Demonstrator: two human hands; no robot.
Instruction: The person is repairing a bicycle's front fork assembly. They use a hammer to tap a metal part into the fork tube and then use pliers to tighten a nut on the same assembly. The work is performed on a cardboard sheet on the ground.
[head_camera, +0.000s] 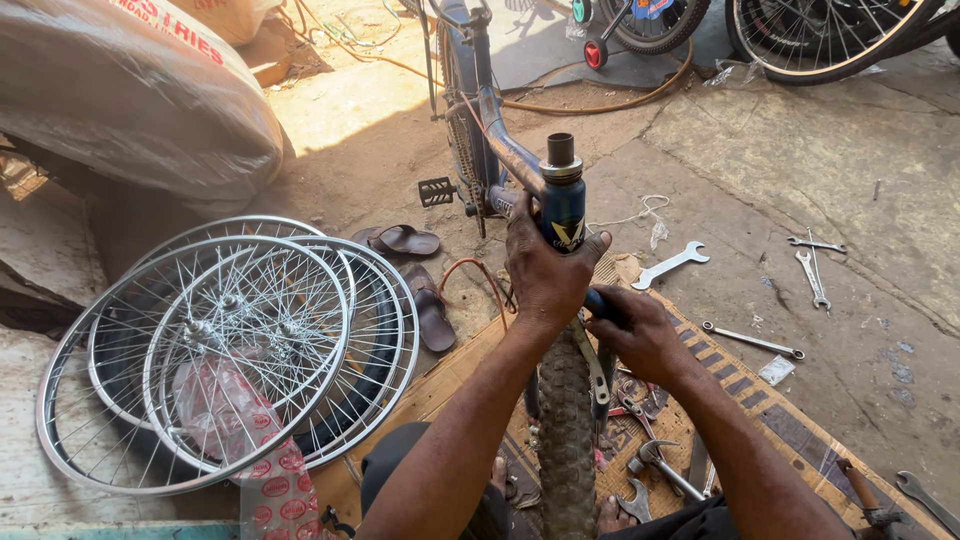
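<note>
At the centre of the yard stood a blue bicycle frame, its head tube rising towards the person and its pedal and chain end pointing away. The left hand was clenched around the head tube just below the bare steerer stub, thumb hooked over the right side. The right hand sat just below and to the right of the head tube, fingers closed on a dark part beside the fork; exactly what it grasped could not be determined. A knobbly tyre stood directly beneath the head tube, between the person's forearms. Left of the frame, several bare spoked rims lay overlapping on the ground, with a pair of brown sandals between them and the frame. Right of the frame, spanners lay scattered across the concrete. Near the tyre's right side, more tools rested on a patterned mat.
</note>
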